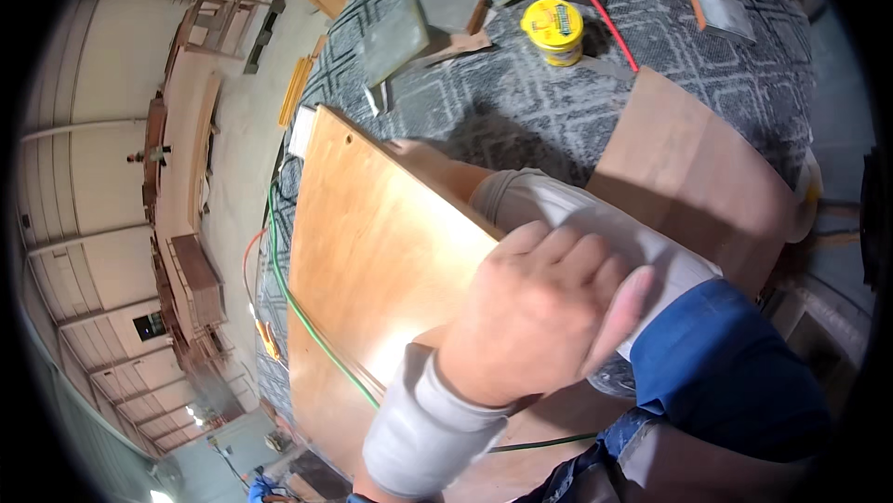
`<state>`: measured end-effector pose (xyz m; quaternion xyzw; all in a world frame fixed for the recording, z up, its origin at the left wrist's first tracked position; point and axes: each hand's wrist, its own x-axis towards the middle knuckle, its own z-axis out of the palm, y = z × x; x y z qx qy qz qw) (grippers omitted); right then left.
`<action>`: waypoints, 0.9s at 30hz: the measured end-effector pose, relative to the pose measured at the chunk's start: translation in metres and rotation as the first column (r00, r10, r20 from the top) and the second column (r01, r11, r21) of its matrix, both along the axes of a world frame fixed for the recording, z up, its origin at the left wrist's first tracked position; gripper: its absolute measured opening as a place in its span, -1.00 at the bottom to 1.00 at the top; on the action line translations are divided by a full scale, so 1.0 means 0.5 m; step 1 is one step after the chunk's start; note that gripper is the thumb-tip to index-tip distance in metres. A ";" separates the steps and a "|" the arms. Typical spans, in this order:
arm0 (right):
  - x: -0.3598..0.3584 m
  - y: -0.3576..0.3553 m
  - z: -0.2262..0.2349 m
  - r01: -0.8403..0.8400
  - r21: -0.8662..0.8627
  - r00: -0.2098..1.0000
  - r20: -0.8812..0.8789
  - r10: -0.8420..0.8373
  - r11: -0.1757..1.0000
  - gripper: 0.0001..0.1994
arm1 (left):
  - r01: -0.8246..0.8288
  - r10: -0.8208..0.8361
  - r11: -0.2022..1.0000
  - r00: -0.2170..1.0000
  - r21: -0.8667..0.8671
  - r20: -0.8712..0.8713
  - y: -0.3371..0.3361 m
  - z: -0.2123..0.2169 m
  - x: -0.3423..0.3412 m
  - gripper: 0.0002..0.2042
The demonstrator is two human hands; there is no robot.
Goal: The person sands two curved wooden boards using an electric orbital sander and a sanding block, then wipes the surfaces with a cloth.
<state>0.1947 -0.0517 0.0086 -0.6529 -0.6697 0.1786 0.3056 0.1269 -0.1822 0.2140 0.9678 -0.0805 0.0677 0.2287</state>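
Left hand (pixel 549 303) curled by the board's (pixel 372 224) edge, finger ends hidden; we cannot tell its grip. Right hand (pixel 423 159) partly hidden behind that edge; hold unclear. Board slants before us, mostly left of the hands. We read the step as handling that edge; any shift calls for firm holds and minding the green hose (pixel 312 322) across its face. Patterned tabletop (pixel 456 89) beyond: yellow tub (pixel 555 33), red rod (pixel 605 19), grey slab (pixel 395 41). Brown panel (pixel 688 168) rightward, near the right sleeve (pixel 726 373).
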 end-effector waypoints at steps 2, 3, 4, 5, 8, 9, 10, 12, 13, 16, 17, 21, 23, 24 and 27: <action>0.004 0.007 0.012 0.020 -0.103 1.000 -0.010 -0.021 0.995 -0.82 | -0.028 0.028 0.999 0.999 -0.016 0.026 0.000 -0.004 -0.011 -0.75; 0.007 0.005 0.021 0.029 -0.131 0.999 -0.013 -0.031 0.991 -0.82 | -0.042 0.043 0.999 0.998 -0.020 0.044 -0.003 -0.004 -0.012 -0.75; 0.009 -0.002 0.032 0.042 -0.153 0.999 -0.019 -0.045 0.987 -0.82 | -0.056 0.056 0.998 0.998 -0.014 0.034 -0.005 -0.006 -0.012 -0.76; 0.013 -0.008 0.048 0.055 -0.166 0.998 -0.028 -0.061 0.985 -0.81 | -0.069 0.070 0.997 0.996 -0.018 0.062 -0.002 -0.009 -0.013 -0.76; 0.039 -0.041 0.075 0.107 -0.232 0.991 -0.054 -0.122 0.967 -0.80 | -0.051 0.052 0.998 0.998 -0.041 0.041 0.003 -0.017 0.009 -0.79; 0.020 -0.046 0.103 0.096 -0.243 0.989 -0.087 -0.120 0.965 -0.80 | -0.072 0.074 0.996 0.995 -0.046 0.065 0.007 -0.007 -0.001 -0.78; 0.021 -0.056 0.129 0.101 -0.266 0.985 -0.109 -0.134 0.959 -0.80 | -0.088 0.093 0.995 0.992 -0.053 0.087 0.011 -0.003 -0.009 -0.78; 0.041 -0.085 0.172 0.129 -0.312 0.956 -0.213 -0.202 0.941 -0.79 | -0.107 0.111 0.993 0.991 -0.055 0.075 0.028 -0.015 -0.011 -0.76; 0.065 -0.102 0.201 0.162 -0.361 0.923 -0.272 -0.270 0.918 -0.79 | -0.111 0.113 0.993 0.992 -0.049 0.047 0.038 -0.020 -0.013 -0.76; 0.219 -0.233 0.216 0.471 -0.016 0.760 -0.500 -0.416 0.882 -0.77 | -0.080 0.080 0.995 0.997 -0.054 -0.013 0.048 -0.057 0.023 -0.72; 0.268 -0.283 0.240 0.558 -0.011 0.684 -0.560 -0.468 0.830 -0.82 | -0.096 0.093 0.994 0.995 -0.056 -0.039 0.056 -0.078 0.023 -0.71; 0.336 -0.487 0.321 0.699 0.429 0.633 0.002 -0.774 0.573 -0.58 | -0.162 0.156 0.987 0.962 -0.005 -0.222 0.107 -0.162 0.044 -0.60; 0.273 -0.580 0.325 0.750 0.189 0.660 -0.151 -0.736 0.634 -0.65 | -0.196 0.193 0.980 0.936 0.020 -0.295 0.131 -0.204 0.062 -0.54; 0.238 -0.623 0.315 0.743 0.098 0.667 -0.198 -0.718 0.663 -0.67 | -0.215 0.213 0.976 0.937 0.023 -0.278 0.147 -0.232 0.066 -0.52; 0.138 -0.724 0.299 0.574 0.024 0.819 -0.035 -0.573 0.819 -0.72 | -0.242 0.238 0.970 0.942 0.015 -0.238 0.164 -0.282 0.068 -0.48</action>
